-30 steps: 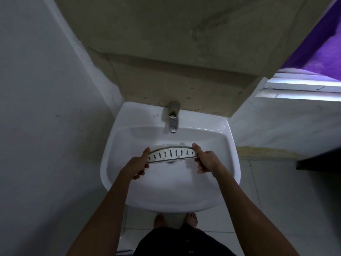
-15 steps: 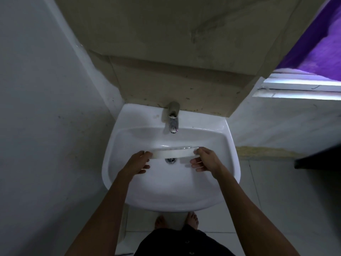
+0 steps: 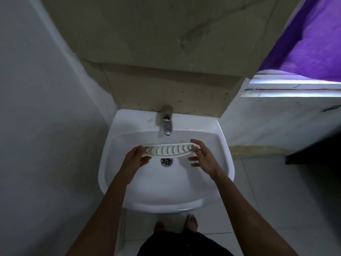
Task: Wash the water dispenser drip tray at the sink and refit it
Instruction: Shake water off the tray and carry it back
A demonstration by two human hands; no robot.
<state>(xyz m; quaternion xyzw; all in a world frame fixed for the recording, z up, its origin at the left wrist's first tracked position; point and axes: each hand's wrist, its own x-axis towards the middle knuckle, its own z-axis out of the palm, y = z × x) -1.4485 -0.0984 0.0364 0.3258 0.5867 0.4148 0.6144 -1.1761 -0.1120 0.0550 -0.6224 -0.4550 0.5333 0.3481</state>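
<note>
Walls: a pale wall (image 3: 36, 108) on the left and a beige tiled wall (image 3: 156, 43) behind the basin, meeting at a corner.
Curtain: purple curtain (image 3: 310, 37) at upper right, above a bright window sill (image 3: 295, 87).
Floor: light tiles (image 3: 276, 191); two bare feet (image 3: 191, 221) stand under the basin's front edge.
Sink: a white basin (image 3: 184, 202) set against the beige wall, its bowl wide from left to right.
Tap: a metal tap (image 3: 167, 120) at the back middle of the basin, spout pointing toward the person.
Drip tray: a white drip tray (image 3: 168, 149) held over the bowl, just in front of the tap and above the drain. Its long axis runs left to right. The slotted face is turned toward the camera, the slots running across its width; the straight edge lies toward the tap, the curved edge toward the person.
Left hand: the left hand (image 3: 135, 158) holds the tray's left end, thumb on top, fingers curled underneath.
Right hand: the right hand (image 3: 202, 157) holds the tray's right end, fingers spread loosely over and beneath it.
Drain: a round metal drain (image 3: 166, 161) in the bowl, just below the tray's curved edge.
</note>
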